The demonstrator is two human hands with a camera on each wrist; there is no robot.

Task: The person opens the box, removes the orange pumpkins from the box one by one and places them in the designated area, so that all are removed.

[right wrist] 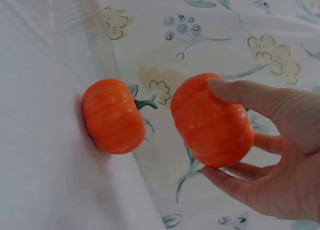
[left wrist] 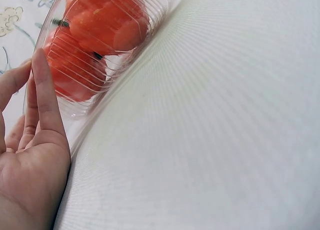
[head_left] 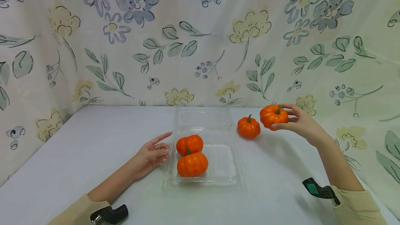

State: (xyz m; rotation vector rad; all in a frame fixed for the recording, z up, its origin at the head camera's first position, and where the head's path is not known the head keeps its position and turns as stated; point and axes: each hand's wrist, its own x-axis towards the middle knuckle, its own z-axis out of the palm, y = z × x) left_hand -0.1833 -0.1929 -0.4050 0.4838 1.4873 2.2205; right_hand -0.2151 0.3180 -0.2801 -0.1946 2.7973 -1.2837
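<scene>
My right hand point(head_left: 298, 122) grips a small orange pumpkin point(head_left: 273, 116) with a green stem, thumb on one side and fingers on the other, raised above the table. Just left of it, another pumpkin point(head_left: 248, 127) sits on the table, stem up. A clear plastic clamshell box point(head_left: 223, 162) lies with its lid folded back. Two pumpkins rest in its left side, one at the back point(head_left: 189, 144) and one in front point(head_left: 192, 165). My left hand point(head_left: 151, 156) is at the box's left edge, fingers extended along the wall point(left wrist: 80, 108), holding nothing.
The box's transparent lid point(head_left: 203, 118) reaches toward the back of the white table point(head_left: 103, 141). A floral curtain point(head_left: 200, 58) hangs behind the table and along both sides. Each forearm carries a black wrist device, such as the right one point(head_left: 322, 191).
</scene>
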